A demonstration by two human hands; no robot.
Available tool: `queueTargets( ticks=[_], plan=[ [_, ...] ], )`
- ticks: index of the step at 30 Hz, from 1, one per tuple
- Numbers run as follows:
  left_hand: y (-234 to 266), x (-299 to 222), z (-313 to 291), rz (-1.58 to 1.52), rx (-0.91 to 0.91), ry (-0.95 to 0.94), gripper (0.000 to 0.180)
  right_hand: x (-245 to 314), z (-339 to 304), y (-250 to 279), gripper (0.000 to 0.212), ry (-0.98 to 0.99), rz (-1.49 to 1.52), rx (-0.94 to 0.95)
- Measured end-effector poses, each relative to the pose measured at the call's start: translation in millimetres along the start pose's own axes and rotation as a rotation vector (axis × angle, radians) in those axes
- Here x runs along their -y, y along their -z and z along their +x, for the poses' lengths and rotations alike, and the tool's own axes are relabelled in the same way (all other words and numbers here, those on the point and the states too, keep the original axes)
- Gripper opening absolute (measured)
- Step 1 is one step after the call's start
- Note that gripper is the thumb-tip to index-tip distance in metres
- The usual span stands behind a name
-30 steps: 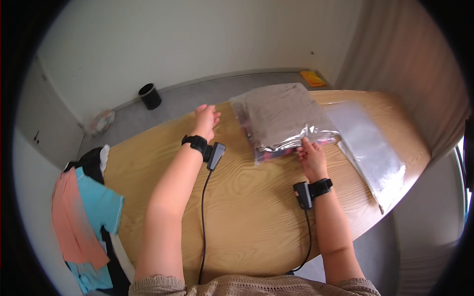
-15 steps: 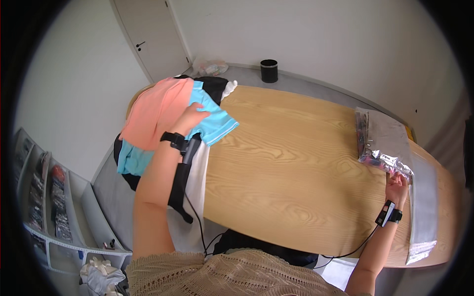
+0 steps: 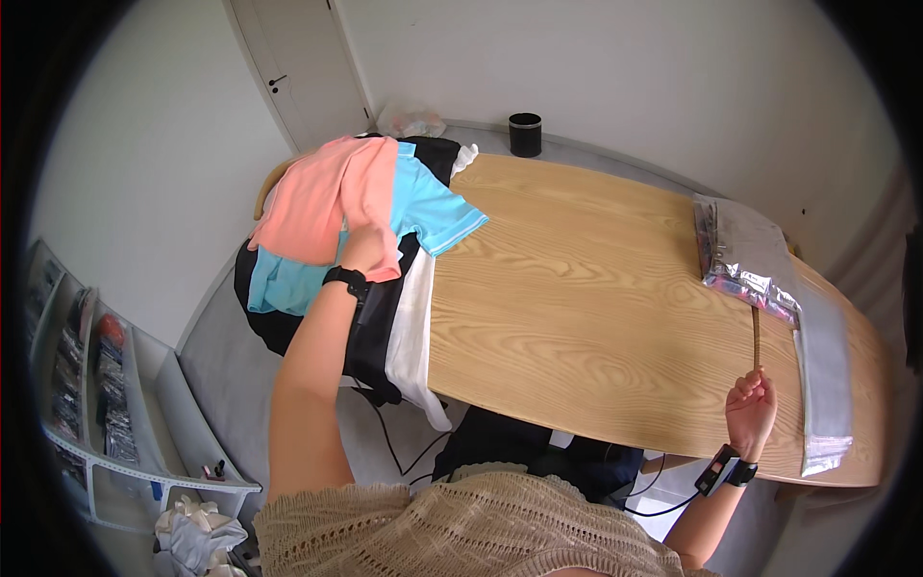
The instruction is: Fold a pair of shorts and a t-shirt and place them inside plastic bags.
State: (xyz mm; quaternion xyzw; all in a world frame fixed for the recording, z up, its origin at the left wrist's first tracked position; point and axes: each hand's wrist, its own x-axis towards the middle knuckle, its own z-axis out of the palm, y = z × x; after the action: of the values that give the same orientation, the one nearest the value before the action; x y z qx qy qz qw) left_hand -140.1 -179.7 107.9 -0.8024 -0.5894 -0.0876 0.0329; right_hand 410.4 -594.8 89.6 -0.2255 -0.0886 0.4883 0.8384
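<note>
Grey-brown garment in clear plastic bag (image 3: 755,236): looks packed. Peach cloth garment (image 3: 310,207): unbagged — left hand (image 3: 363,250) fingers hidden there, grip can't tell. Right hand (image 3: 751,415) fingers pinch thin brown stick (image 3: 757,338).

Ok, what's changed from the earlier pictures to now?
The left hand went left from over the table to the coral garment, whose near edge has shifted; the fingers are hidden. The right hand drew back from the package, apparently holding a thin brown stick. The package and clear bags stayed on the table's right side.

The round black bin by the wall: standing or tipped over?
Upright: the round black bin has its rim on top, base on grey floor.
</note>
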Motion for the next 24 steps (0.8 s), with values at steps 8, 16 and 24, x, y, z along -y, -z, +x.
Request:
queueTargets(
  ticks=[8,16,24],
  plan=[
    [81.6,-255.3,-11.1,-1.309,0.098,-0.421,0.028,-72.1,-5.6,-4.4,0.009,-0.205,-0.161,0.027],
    [90.8,-402.3,-149.5,-1.039,0.735,-1.335,0.018,-104.5,-61.7,-80.9,0.050,0.025,-0.341,0.195],
    [79.3,-322.5,-169.8,-0.650,0.632,-1.169,0.026,-67.6,-52.1,-6.9,0.052,-0.173,0.133,0.102]
  ],
)
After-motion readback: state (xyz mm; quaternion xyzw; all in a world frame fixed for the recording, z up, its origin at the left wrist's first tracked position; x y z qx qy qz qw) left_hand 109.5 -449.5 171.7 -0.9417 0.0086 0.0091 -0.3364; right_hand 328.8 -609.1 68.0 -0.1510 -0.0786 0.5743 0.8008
